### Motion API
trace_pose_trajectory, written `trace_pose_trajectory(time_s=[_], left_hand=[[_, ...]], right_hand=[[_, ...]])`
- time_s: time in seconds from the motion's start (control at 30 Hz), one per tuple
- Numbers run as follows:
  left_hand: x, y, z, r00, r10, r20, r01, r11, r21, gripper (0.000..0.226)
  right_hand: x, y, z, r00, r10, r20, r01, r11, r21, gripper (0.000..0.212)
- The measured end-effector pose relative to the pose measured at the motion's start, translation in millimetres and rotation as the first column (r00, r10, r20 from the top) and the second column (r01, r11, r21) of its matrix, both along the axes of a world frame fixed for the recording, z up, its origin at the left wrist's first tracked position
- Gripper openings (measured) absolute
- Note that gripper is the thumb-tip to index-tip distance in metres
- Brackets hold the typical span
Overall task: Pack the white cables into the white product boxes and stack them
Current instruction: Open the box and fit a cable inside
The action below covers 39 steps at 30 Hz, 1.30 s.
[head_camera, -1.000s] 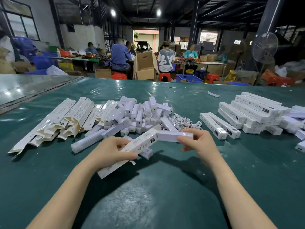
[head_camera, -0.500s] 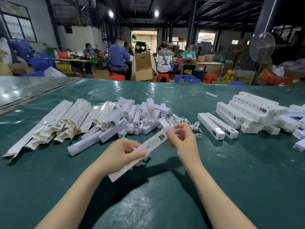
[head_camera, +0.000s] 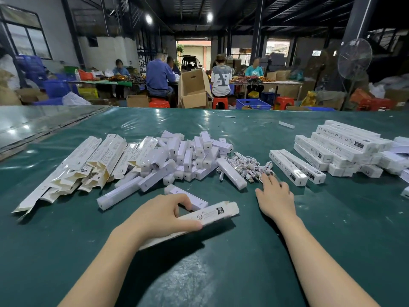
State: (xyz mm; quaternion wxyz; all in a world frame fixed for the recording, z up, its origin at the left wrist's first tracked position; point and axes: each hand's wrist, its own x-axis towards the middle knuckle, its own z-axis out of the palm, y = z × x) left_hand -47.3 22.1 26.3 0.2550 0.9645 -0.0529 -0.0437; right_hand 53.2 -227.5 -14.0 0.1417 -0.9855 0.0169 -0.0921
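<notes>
**A:** What has changed in the last second?

**B:** The right hand (head_camera: 276,197) has let go of the product box (head_camera: 218,212) and gone forward to the white cables (head_camera: 245,165). The box has sunk closer to the green table (head_camera: 243,273).

**A:** How does that hand lie?

**B:** Palm down, with the fingers straight and a little spread. The tips are at the near right edge of the cable heap. I cannot tell whether they have caught a cable.

**A:** And the other one?

**B:** The left hand (head_camera: 161,216) grips the box alone, thumb laid across its near side and fingers curled over the far edge. The box slants from under the wrist up to the right. Its open end points toward the right hand but is apart from it.

**A:** Where are the cables relative to the box?

**B:** Beyond it, farther from the person. They lie between the heap of small white boxes (head_camera: 188,156) and two packed boxes (head_camera: 296,167) lying side by side.

**A:** Anything further out?

**B:** The stack of packed boxes (head_camera: 345,147) is to the right, and flattened cartons (head_camera: 88,165) are fanned out at far left.
</notes>
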Motion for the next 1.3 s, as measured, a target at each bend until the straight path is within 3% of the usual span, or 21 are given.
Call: trace_pose_trajectory(time_s=[0.07, 0.17, 0.33, 0.43, 0.53, 0.6, 0.67, 0.73, 0.8, 0.93, 1.03, 1.1, 1.17, 1.2, 1.3], left_hand=[[-0.4, 1.1, 1.0, 1.000, -0.027, 0.011, 0.027, 0.999, 0.027, 0.049], [-0.5, -2.0, 1.5, 0.998, -0.040, 0.052, 0.034, 0.995, 0.097, 0.048], [2.5, -11.0, -1.4, 0.958, -0.095, 0.272, 0.043, 0.981, 0.190, 0.019], [5.2, -18.8, -11.2, 0.950, -0.134, 0.283, 0.075, 0.975, 0.210, 0.027], [7.3, -22.7, -17.8, 0.949, -0.127, 0.289, 0.076, 0.981, 0.180, 0.032], [8.8, -22.1, -19.3, 0.947, -0.114, 0.301, 0.065, 0.984, 0.168, 0.029], [9.6, -20.8, -19.5, 0.944, -0.103, 0.313, 0.054, 0.985, 0.162, 0.027], [9.7, -20.6, -19.8, 0.942, -0.103, 0.320, 0.056, 0.987, 0.154, 0.031], [9.2, -21.7, -19.2, 0.934, -0.113, 0.338, 0.065, 0.987, 0.149, 0.036], [7.4, -24.4, -16.9, 0.909, -0.114, 0.400, 0.063, 0.988, 0.139, 0.044], [6.0, -22.7, -15.6, 0.903, -0.088, 0.420, 0.046, 0.993, 0.108, 0.043], [5.7, -22.0, -15.4, 0.903, -0.075, 0.423, 0.038, 0.995, 0.095, 0.043], [5.7, -22.6, -14.6, 0.905, -0.061, 0.422, 0.032, 0.997, 0.076, 0.042], [5.5, -23.3, -14.0, 0.905, -0.053, 0.422, 0.030, 0.998, 0.061, 0.042], [3.8, -24.7, -11.2, 0.892, -0.030, 0.451, 0.025, 1.000, 0.017, 0.042]], right_hand=[[-0.3, -0.5, 1.1, 0.995, -0.076, 0.061, 0.076, 0.997, -0.010, 0.040], [-4.8, -2.9, 3.2, 0.984, -0.125, 0.124, 0.115, 0.990, 0.082, 0.025], [-13.8, -1.3, 2.7, 0.964, 0.035, 0.263, -0.113, 0.951, 0.287, 0.017], [-15.4, 1.0, 3.0, 0.956, 0.222, 0.192, -0.265, 0.934, 0.238, 0.021], [-15.4, 0.8, 8.3, 0.956, 0.247, 0.155, -0.285, 0.908, 0.306, 0.007], [-17.7, -0.2, 11.8, 0.957, 0.257, 0.136, -0.288, 0.895, 0.339, 0.024], [-17.0, -2.4, 16.5, 0.952, 0.301, 0.061, -0.307, 0.922, 0.236, 0.034], [-15.6, -4.4, 22.5, 0.936, 0.350, -0.042, -0.344, 0.932, 0.114, 0.031], [-15.6, -4.7, 23.5, 0.921, 0.383, -0.072, -0.374, 0.921, 0.114, 0.026], [-17.2, 4.4, 15.7, 0.935, 0.317, 0.162, -0.352, 0.890, 0.290, 0.013], [-20.2, 12.1, 17.5, 0.942, 0.155, 0.299, -0.313, 0.732, 0.605, 0.017], [-24.0, 17.1, 23.4, 0.940, 0.046, 0.338, -0.312, 0.517, 0.797, 0.021], [-30.6, 26.6, 30.2, 0.935, 0.002, 0.355, -0.338, 0.311, 0.889, 0.023], [-33.7, 32.6, 31.7, 0.929, 0.004, 0.369, -0.357, 0.269, 0.894, 0.024], [-41.2, 48.7, 27.6, 0.907, 0.091, 0.412, -0.418, 0.329, 0.847, 0.026]])
